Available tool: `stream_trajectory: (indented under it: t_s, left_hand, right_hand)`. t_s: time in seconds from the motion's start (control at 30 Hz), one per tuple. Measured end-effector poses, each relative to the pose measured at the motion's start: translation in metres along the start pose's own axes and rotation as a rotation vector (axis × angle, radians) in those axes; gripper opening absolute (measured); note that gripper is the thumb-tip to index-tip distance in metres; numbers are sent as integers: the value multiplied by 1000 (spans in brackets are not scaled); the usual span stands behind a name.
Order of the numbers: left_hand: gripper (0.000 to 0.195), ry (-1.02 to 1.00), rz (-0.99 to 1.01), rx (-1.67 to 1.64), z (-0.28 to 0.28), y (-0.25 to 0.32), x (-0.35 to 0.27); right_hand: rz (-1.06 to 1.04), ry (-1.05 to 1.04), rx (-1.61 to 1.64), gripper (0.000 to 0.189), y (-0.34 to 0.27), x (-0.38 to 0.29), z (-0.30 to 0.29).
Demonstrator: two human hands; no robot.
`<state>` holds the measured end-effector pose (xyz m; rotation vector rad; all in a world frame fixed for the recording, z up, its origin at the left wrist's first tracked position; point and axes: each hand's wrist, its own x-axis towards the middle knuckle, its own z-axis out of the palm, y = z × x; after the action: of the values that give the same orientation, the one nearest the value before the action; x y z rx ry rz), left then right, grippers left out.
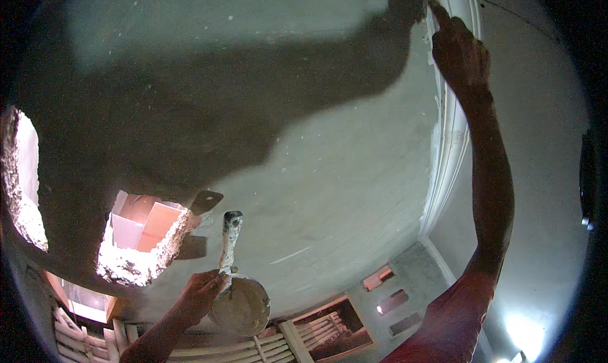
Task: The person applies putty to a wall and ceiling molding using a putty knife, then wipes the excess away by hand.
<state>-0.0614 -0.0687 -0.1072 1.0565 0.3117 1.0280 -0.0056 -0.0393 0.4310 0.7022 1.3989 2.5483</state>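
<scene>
My left hand (202, 291) grips a round container (251, 310) by its rim, low in the picture. A pale, paste-like material coats the container's inside. Held at the same rim is a tool with a smeared handle (231, 237), probably a putty knife, its handle pointing up and its blade hidden. My right hand (460, 54) reaches high along the white cornice moulding (453, 130). Its extended finger touches the seam between the moulding and the grey-green plastered wall (332, 173). White filler lies unevenly along that seam. Whether the right fingers hold anything is too dark to tell.
A rough-edged opening (142, 239) pierces the wall at left, with another broken opening (26, 173) at the far left. Below are wooden poles (228, 351) and a framed opening (337, 332). A bright lamp (522, 334) shines beside the ceiling (532, 173).
</scene>
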Motion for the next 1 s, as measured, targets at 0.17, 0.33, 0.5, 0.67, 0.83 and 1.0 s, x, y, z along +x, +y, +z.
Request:
stream_trajectory:
  t_s: [0.17, 0.33, 0.5, 0.67, 0.83, 1.0]
  left_hand:
    - [35, 41, -90, -69, 3, 16, -8]
    - [34, 116, -36, -27, -3, 2, -1]
    - [35, 17, -45, -39, -6, -3, 10]
    - [36, 25, -11, 44, -5, -12, 20]
    - [32, -17, -88, 45, -2, -22, 26]
    - [28, -63, 198, 348, -2, -44, 34]
  right_hand:
    - [-47, 23, -45, 46, 16, 32, 17]
    - [-138, 33, -52, 59, 32, 14, 48]
    - [-124, -172, -228, 67, 47, -52, 47]
    - [38, -394, -157, 63, 34, -126, 82]
    - [19, -600, -264, 64, 33, -192, 95]
    - [89, -649, -195, 58, 40, -223, 107]
